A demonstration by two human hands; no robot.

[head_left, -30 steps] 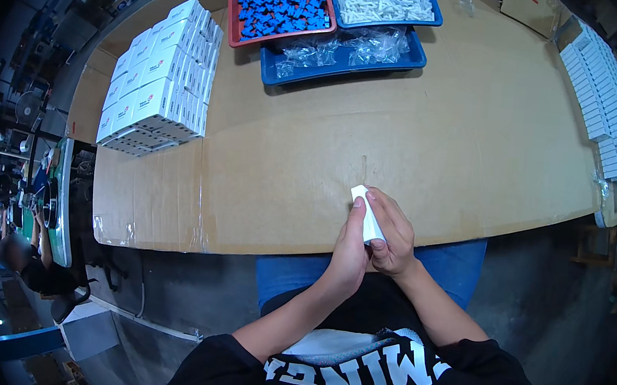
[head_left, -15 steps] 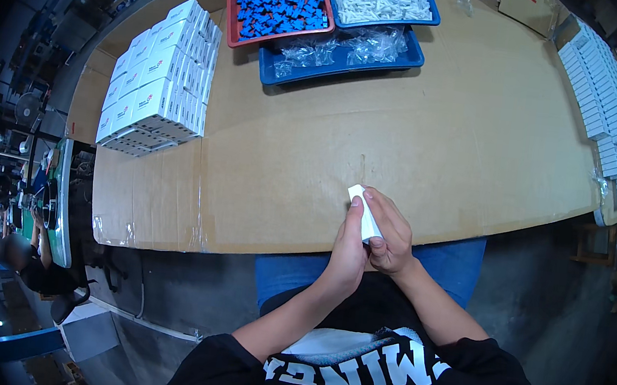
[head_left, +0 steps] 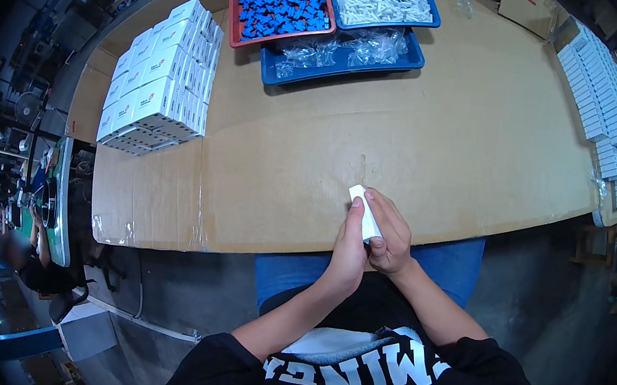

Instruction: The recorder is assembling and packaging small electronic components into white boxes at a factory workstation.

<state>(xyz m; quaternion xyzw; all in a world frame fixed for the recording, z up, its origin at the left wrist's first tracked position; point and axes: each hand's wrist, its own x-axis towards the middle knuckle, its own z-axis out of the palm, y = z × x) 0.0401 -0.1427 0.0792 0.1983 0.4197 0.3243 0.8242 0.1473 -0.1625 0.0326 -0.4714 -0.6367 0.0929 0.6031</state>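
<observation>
A small white box (head_left: pixel 368 218) is held between both hands over the near edge of the cardboard-covered table (head_left: pixel 294 183). My left hand (head_left: pixel 349 249) is closed along its left side, with the thumb on top. From the right, my right hand (head_left: pixel 392 236) wraps round it, fingers curled over the far side and the thumb near its lower end. The two hands meet below the box, and its underside is hidden.
Stacked white boxes (head_left: pixel 155 80) stand at the left. A red tray (head_left: pixel 232 5) of blue pieces and a blue tray (head_left: pixel 436 17) of white pieces rest at the back, above another blue tray (head_left: pixel 265 73) with clear plastic bags. More small white boxes (head_left: pixel 600 104) line the right edge.
</observation>
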